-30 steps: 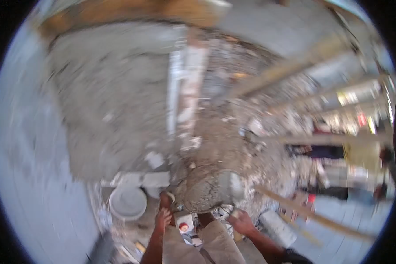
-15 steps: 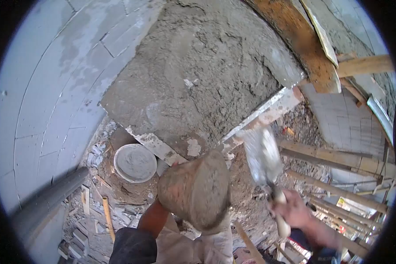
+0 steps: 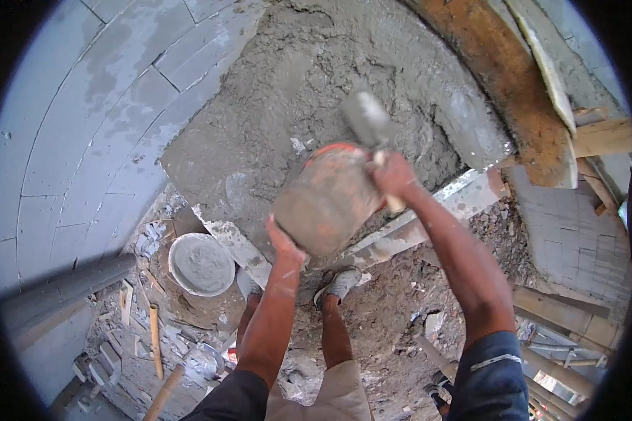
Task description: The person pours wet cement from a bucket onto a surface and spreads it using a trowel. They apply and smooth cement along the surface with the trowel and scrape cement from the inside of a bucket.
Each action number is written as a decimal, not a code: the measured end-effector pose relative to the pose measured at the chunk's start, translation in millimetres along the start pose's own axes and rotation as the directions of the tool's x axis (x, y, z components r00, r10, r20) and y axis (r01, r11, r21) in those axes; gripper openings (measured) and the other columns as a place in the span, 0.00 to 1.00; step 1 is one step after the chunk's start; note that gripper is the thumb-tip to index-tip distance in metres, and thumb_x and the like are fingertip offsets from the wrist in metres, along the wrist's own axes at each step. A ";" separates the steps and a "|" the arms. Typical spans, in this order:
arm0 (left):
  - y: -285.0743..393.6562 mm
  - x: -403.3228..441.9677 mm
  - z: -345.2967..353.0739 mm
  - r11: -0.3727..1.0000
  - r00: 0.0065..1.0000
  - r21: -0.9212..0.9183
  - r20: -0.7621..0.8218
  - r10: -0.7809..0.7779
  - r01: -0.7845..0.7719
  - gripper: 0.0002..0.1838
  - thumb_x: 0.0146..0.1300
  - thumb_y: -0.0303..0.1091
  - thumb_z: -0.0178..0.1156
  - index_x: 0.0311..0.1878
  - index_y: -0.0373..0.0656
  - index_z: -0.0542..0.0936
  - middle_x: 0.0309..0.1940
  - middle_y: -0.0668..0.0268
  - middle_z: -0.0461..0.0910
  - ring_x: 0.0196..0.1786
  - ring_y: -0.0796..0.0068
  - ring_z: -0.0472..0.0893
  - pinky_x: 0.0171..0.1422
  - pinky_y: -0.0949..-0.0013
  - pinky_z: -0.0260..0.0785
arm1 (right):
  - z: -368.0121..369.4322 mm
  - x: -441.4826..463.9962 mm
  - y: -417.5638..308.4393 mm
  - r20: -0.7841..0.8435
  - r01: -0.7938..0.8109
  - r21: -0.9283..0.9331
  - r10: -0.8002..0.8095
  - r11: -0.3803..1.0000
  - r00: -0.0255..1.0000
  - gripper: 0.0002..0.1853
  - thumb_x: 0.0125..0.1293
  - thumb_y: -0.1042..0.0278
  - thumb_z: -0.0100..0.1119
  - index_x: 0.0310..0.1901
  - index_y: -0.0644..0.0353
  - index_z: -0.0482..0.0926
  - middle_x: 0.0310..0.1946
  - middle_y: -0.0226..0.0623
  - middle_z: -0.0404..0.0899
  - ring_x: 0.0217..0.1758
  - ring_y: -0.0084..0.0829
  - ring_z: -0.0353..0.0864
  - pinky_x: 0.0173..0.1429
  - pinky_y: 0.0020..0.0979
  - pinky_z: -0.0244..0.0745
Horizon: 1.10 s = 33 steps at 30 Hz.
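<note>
A mortar-smeared orange bucket (image 3: 323,207) is tipped over the slab of wet mortar (image 3: 274,91), its base toward me and its orange rim on the far side. My left hand (image 3: 286,242) grips it at the lower left of the base, fingers partly hidden behind it. The wooden handle of a trowel (image 3: 369,119) is in my closed right hand (image 3: 398,177), right beside the bucket's rim. The trowel's blade, blurred, points away over the mortar. What lies inside the bucket is hidden.
A second bucket (image 3: 201,264) full of grey mortar stands on the ground at left. A grey block wall (image 3: 105,105) rises on the left. Rusty curved formwork (image 3: 491,63) borders the slab at right. Bamboo poles (image 3: 562,316) and rubble (image 3: 400,309) surround my feet.
The bucket has moved forward over the mortar and turned, so its base now faces me. My right hand has brought the trowel up and left beside it.
</note>
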State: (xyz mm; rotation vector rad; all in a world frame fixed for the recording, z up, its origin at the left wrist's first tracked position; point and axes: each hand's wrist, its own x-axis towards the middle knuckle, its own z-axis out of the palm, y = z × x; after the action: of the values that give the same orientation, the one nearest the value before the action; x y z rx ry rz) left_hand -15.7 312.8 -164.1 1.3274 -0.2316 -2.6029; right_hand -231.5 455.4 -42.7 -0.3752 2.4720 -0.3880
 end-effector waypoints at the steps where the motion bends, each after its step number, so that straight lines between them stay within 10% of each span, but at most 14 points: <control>1: 0.3 -2.7 20.5 1.000 1.000 0.009 -0.013 0.007 -0.007 0.39 0.62 0.64 0.47 0.69 0.45 0.64 0.67 0.63 0.66 0.67 0.58 0.67 0.70 0.52 0.59 | -7.4 7.6 17.6 -0.112 0.016 0.032 -0.013 0.999 0.994 0.26 0.58 0.50 0.59 0.44 0.69 0.77 0.41 0.58 0.80 0.49 0.52 0.80 0.56 0.44 0.72; 15: 0.1 -34.5 148.4 0.906 0.989 0.402 -0.003 0.149 -0.135 0.36 0.65 0.55 0.57 0.67 0.40 0.64 0.66 0.58 0.66 0.67 0.61 0.67 0.72 0.56 0.56 | -91.5 19.9 26.3 -0.370 0.104 0.051 -0.078 0.993 0.926 0.24 0.60 0.47 0.59 0.41 0.66 0.78 0.37 0.56 0.81 0.43 0.52 0.80 0.49 0.45 0.73; 18: 14.1 -41.7 172.3 0.865 0.907 0.316 0.293 0.301 -0.389 0.35 0.64 0.57 0.57 0.66 0.40 0.67 0.63 0.57 0.70 0.64 0.62 0.70 0.70 0.58 0.58 | -127.0 44.2 5.9 -0.558 0.207 -0.013 -0.179 0.978 0.810 0.25 0.60 0.46 0.60 0.38 0.67 0.79 0.34 0.55 0.81 0.38 0.47 0.82 0.46 0.43 0.73; 21: 19.1 -28.5 199.4 0.839 0.965 0.488 0.025 0.261 -0.239 0.39 0.60 0.51 0.64 0.66 0.33 0.64 0.59 0.50 0.71 0.63 0.58 0.70 0.67 0.57 0.62 | -153.5 51.6 -4.4 -0.481 0.119 0.046 -0.083 0.992 0.873 0.26 0.59 0.47 0.59 0.42 0.67 0.79 0.41 0.61 0.79 0.48 0.55 0.79 0.52 0.46 0.73; 25: 47.5 -14.6 240.4 0.800 0.874 0.373 0.320 0.365 -0.471 0.32 0.63 0.55 0.60 0.60 0.38 0.72 0.55 0.59 0.76 0.57 0.67 0.75 0.65 0.62 0.63 | -174.3 40.5 -10.6 -0.754 0.236 -0.096 -0.225 0.967 0.617 0.27 0.59 0.45 0.59 0.43 0.67 0.79 0.38 0.59 0.81 0.44 0.56 0.80 0.50 0.45 0.75; 33: 63.4 -42.3 262.1 0.739 0.794 0.326 0.402 0.457 -0.590 0.39 0.56 0.42 0.70 0.64 0.30 0.64 0.57 0.49 0.72 0.60 0.62 0.72 0.66 0.60 0.63 | -155.7 15.4 -4.9 -0.792 0.209 0.138 -0.019 0.968 0.611 0.23 0.60 0.49 0.60 0.38 0.67 0.77 0.34 0.57 0.80 0.42 0.55 0.80 0.48 0.45 0.74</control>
State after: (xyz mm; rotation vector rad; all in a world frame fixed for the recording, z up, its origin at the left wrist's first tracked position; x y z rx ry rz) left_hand -197.1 273.9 36.2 0.7782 -1.1329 -2.2841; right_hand -336.4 474.7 71.9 -0.3059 3.2194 -1.0741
